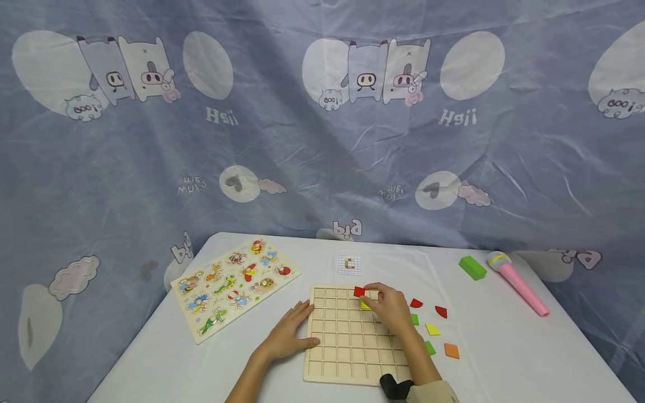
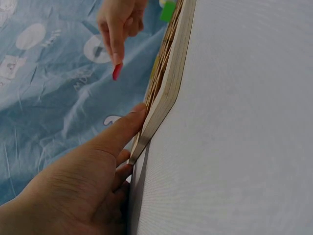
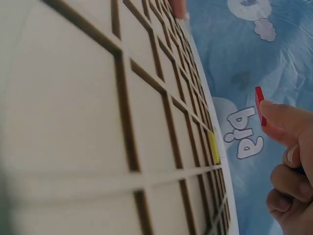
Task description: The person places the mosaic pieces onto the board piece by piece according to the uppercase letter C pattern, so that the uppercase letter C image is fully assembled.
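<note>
A square wooden grid board (image 1: 344, 355) lies on the white table. My left hand (image 1: 288, 334) rests along its left edge, thumb on the rim and fingers straight, as the left wrist view also shows. Between thumb and finger my right hand (image 1: 392, 308) pinches a red square tile (image 1: 359, 291), held above the far part of the board. In the right wrist view this red tile (image 3: 260, 106) is seen edge-on, apart from the board. A yellow tile (image 1: 364, 304) sits in a grid cell just below it, partly hidden by the right hand.
Right of the board lie loose red, green, yellow tiles and an orange tile (image 1: 451, 351). A pattern card (image 1: 349, 265) lies behind the board. An insect puzzle board (image 1: 234, 288) is at left; a green block (image 1: 472, 268) and a pink toy microphone (image 1: 521, 285) are at right.
</note>
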The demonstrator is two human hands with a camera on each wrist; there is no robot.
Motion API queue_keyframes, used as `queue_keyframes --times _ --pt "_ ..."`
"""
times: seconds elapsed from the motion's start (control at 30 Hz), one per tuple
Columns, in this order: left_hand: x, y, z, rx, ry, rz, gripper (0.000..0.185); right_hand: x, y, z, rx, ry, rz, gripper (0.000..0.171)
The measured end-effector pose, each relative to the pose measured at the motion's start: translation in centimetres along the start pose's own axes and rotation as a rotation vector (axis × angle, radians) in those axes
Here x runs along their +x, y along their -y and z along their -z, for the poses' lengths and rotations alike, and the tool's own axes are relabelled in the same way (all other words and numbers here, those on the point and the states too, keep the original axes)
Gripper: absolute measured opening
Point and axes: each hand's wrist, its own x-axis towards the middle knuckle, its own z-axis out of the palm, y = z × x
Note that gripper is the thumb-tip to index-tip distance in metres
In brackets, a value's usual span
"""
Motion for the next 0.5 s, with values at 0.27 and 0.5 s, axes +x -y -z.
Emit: queue_keyframes --times 0.27,0.5 --pt "0.1 -0.1 -0.1 0.002 0.008 -0.003 0.086 0.3 -0.5 -1.7 0.005 0.059 -0.027 0.024" --pt "0.1 -0.2 0.1 -0.001 0.005 0.000 0.085 0.3 -1.0 -2.3 -0.022 0.113 -0.040 0.029"
